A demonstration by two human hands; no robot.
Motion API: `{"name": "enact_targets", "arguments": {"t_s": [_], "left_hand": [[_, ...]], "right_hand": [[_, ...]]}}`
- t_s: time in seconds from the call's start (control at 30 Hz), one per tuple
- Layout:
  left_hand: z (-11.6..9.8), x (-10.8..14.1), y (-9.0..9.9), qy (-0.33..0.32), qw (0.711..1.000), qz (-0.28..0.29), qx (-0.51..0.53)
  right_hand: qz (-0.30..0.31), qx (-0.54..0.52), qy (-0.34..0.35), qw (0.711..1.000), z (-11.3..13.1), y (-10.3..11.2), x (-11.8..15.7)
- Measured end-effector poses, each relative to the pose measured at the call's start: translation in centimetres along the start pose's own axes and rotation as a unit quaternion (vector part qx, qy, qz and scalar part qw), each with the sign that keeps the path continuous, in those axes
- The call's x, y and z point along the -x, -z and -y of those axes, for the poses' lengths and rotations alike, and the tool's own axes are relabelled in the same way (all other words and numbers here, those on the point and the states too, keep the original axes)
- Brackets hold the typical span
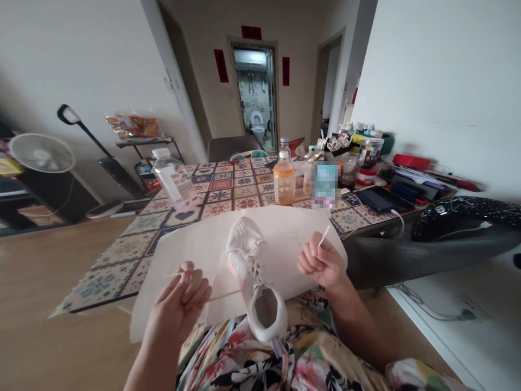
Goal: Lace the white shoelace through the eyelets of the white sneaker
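Pinching laces, left hand, right hand, shoe between, seemingly overhanging sheet.

open for passing above the white sheet between the left hand and the white shoe, but crossed low by a stretched lace. open also between shoe and right hand. blocked just beyond the sheet by an orange bottle and, beside it, a pixelated item; blocked farther left by a clear bottle, at right by a dark chair.
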State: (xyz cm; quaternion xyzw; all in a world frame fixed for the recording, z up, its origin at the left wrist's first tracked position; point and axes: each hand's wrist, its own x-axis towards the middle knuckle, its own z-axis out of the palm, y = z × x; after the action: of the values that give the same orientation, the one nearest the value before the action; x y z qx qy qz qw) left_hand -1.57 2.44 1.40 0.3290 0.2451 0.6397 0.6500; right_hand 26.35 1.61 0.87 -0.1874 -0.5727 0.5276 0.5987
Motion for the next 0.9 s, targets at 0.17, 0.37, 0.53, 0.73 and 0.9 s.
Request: {"name": "enact_targets", "arguments": {"t_s": [0.17,0.37,0.53,0.73,0.9], "left_hand": [[-0.2,0.1,2.2,0.014,0.981,0.055,-0.184],[1.0,1.0,0.6,0.019,0.864,0.117,-0.489],[1.2,1.2,-1.1,-0.019,0.776,0.166,-0.609],[0.8,1.5,-0.8,-0.040,0.739,0.170,-0.650],[0.9,1.4,-0.4,-0.007,0.742,0.189,-0.643]], "right_hand": [[0.122,0.086,-0.039,0.988,0.2,1.3,0.0],[0.173,0.308,-0.021,0.935,0.0,-1.0,-0.4],[0.176,0.452,-0.020,0.874,0.2,-1.8,0.1],[0.144,0.473,-0.053,0.868,0.7,-2.0,0.6],[0.158,0.474,-0.051,0.865,1.0,-1.3,0.6]]}}
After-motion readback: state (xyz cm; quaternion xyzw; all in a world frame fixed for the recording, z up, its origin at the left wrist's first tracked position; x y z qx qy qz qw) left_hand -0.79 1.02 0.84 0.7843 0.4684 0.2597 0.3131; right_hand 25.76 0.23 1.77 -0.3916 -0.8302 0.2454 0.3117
